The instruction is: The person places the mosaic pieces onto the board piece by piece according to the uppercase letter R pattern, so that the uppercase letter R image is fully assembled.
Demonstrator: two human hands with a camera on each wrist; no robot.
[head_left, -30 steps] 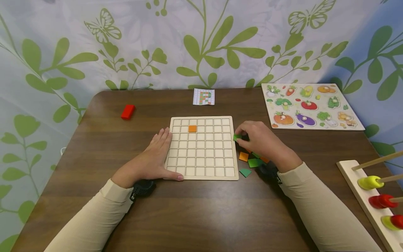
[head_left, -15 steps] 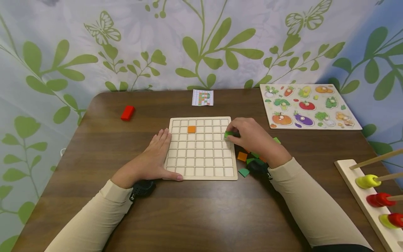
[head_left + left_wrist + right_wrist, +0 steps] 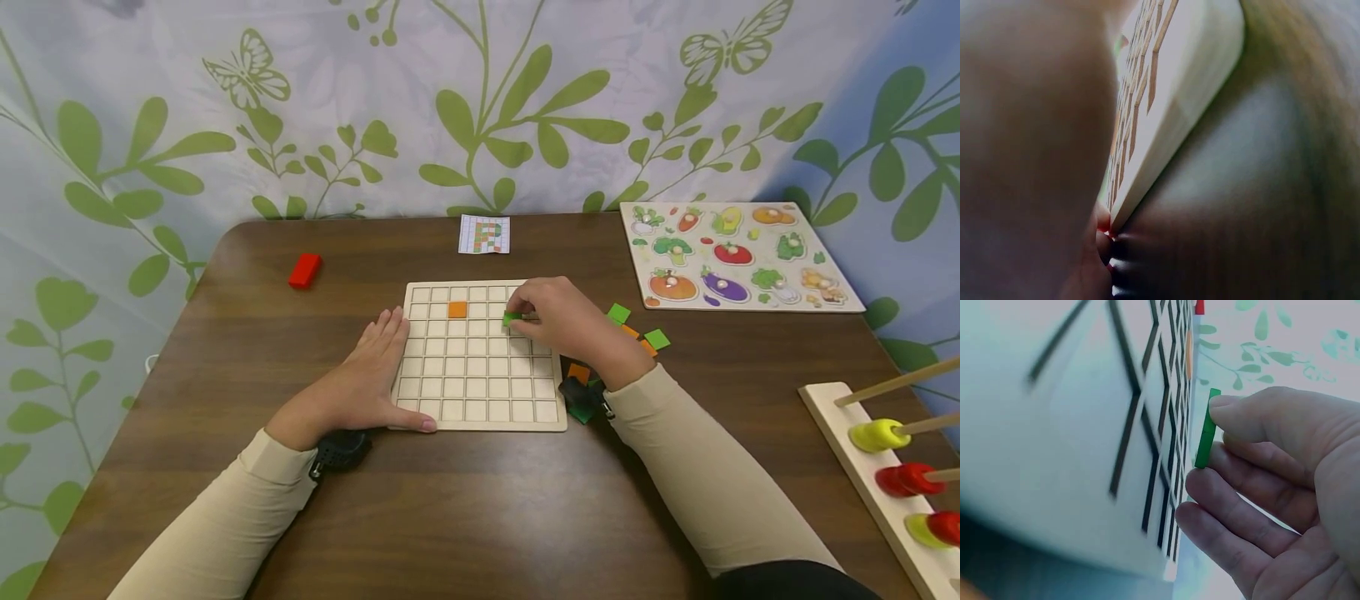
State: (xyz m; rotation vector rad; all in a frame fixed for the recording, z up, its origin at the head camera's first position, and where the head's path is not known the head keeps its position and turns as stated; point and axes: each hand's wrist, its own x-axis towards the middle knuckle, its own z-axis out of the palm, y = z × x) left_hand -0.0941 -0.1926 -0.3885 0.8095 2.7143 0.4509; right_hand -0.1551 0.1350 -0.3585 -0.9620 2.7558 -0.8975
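A pale wooden grid board (image 3: 480, 367) lies on the table, with one orange square tile (image 3: 457, 310) in a cell of its upper part. My left hand (image 3: 363, 375) rests along the board's left edge, fingers straight, thumb on the near left corner. Over the upper right cells, my right hand (image 3: 558, 321) pinches a green tile (image 3: 1207, 430) between thumb and fingers. The right wrist view shows that tile on edge, just off the board's surface. Beside the board's right edge lie loose green and orange tiles (image 3: 657, 339), some hidden under the right wrist.
A small printed pattern card (image 3: 483, 235) lies behind the board. At the back left is a red block (image 3: 304, 271). A vegetable peg puzzle (image 3: 738, 254) occupies the back right, and a wooden bead stacker (image 3: 870, 467) stands at the right edge.
My right hand has moved left from the loose tiles to over the board, carrying the green tile. More of the loose tiles now show behind it. The left hand has stayed put.
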